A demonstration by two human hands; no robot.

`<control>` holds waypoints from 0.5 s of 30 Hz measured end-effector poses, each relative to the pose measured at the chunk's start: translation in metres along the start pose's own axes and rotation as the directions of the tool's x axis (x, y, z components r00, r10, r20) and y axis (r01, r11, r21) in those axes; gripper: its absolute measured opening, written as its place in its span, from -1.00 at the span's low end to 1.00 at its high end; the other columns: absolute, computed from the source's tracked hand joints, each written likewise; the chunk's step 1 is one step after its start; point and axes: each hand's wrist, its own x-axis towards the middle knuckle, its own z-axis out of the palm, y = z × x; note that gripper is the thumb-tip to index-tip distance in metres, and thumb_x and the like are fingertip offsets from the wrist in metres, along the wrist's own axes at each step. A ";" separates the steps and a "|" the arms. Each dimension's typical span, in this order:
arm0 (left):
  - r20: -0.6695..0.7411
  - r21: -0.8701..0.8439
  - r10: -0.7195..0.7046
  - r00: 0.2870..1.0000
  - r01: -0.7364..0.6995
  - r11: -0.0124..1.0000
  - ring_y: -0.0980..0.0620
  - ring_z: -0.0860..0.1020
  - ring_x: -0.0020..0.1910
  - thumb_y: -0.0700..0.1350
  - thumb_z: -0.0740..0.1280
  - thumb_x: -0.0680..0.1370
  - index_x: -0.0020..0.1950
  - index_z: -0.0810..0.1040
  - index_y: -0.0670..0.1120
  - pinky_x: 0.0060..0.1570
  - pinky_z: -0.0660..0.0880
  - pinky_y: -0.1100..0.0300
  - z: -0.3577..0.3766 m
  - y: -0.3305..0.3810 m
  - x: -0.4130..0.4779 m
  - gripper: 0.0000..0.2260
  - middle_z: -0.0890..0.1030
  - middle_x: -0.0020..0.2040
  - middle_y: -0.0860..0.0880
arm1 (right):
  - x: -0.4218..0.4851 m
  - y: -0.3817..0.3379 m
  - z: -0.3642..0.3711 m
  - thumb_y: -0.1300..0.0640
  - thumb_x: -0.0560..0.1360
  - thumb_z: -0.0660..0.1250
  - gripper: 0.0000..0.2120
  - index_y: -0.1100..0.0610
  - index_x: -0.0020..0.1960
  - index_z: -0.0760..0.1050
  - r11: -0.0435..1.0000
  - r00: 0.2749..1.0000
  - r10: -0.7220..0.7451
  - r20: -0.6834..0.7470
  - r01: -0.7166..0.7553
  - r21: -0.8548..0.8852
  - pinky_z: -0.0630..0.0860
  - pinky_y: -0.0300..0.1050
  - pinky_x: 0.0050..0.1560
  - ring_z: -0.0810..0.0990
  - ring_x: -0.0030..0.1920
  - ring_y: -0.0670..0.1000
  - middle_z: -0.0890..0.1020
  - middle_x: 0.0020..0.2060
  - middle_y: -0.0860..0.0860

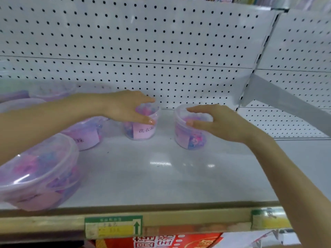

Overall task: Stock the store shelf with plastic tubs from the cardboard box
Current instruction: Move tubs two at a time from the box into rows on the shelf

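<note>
Clear plastic mid tub (143,132), full of pink and purple bits, stands upright at the far centre of the white shelf (152,176), label facing near, likely so shoppers can read it. Left grip (125,108) is over its top, fingers on the far rim, thumb on the near rim, grasping the lid. That top hold suits setting it down flat. Right grip (220,122) grasps the right tub (186,138) the same way, thumb and fingers spanning the lid. The two tubs are near each other but apart, in a row by the pegboard (143,42). The right tub's label faces near-left, so it probably needs a turn. Left tubs (39,170) are already stocked. The box is not in view.
</note>
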 end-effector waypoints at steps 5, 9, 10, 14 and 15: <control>0.068 0.096 0.016 0.998 -0.022 0.995 -0.07 0.40 0.28 0.18 0.33 0.46 0.44 0.28 0.09 0.25 0.36 0.05 0.000 -0.009 0.014 -0.42 0.39 0.36 -0.02 | 0.020 -0.003 0.005 -0.05 0.51 0.30 -0.60 0.01 0.32 0.45 0.985 0.992 -0.078 0.096 0.092 -0.147 0.29 -0.13 0.23 0.39 0.34 0.05 0.47 0.32 -0.04; 0.096 0.132 0.019 0.995 -0.032 0.991 -0.10 0.35 0.32 0.02 0.35 0.51 0.48 0.17 0.14 0.25 0.33 0.07 -0.012 -0.024 0.020 -0.41 0.30 0.39 -0.09 | 0.040 0.006 -0.008 0.04 0.54 0.27 -0.57 -0.09 0.40 0.34 0.973 0.983 -0.025 0.183 0.066 -0.223 0.13 -0.01 0.42 0.16 0.48 -0.01 0.25 0.48 -0.06; 0.086 0.126 0.018 0.996 -0.029 0.992 -0.10 0.37 0.30 0.01 0.35 0.51 0.48 0.18 0.12 0.24 0.34 0.08 -0.014 -0.027 0.020 -0.41 0.31 0.38 -0.10 | 0.042 0.006 -0.006 -0.04 0.53 0.26 -0.57 -0.10 0.39 0.34 0.969 0.991 0.010 0.137 0.024 -0.244 0.18 0.06 0.40 0.20 0.46 0.01 0.28 0.47 -0.06; 0.081 0.072 0.004 0.997 -0.010 0.997 -0.09 0.40 0.28 0.09 0.33 0.50 0.47 0.20 0.12 0.25 0.34 0.07 -0.010 -0.035 0.021 -0.43 0.39 0.35 -0.05 | 0.045 0.004 0.012 -0.17 0.53 0.20 -0.54 -0.11 0.40 0.33 0.977 0.998 0.052 0.043 -0.041 -0.211 0.34 0.04 0.27 0.37 0.34 0.08 0.40 0.38 -0.03; 0.079 0.082 0.000 0.997 -0.007 0.997 -0.08 0.38 0.30 0.10 0.32 0.51 0.47 0.18 0.14 0.25 0.33 0.09 -0.009 -0.037 0.022 -0.43 0.37 0.37 -0.03 | 0.049 0.006 0.014 -0.14 0.54 0.19 -0.55 -0.11 0.42 0.31 0.979 0.998 0.033 0.051 -0.022 -0.200 0.31 0.01 0.29 0.34 0.36 0.08 0.37 0.41 -0.02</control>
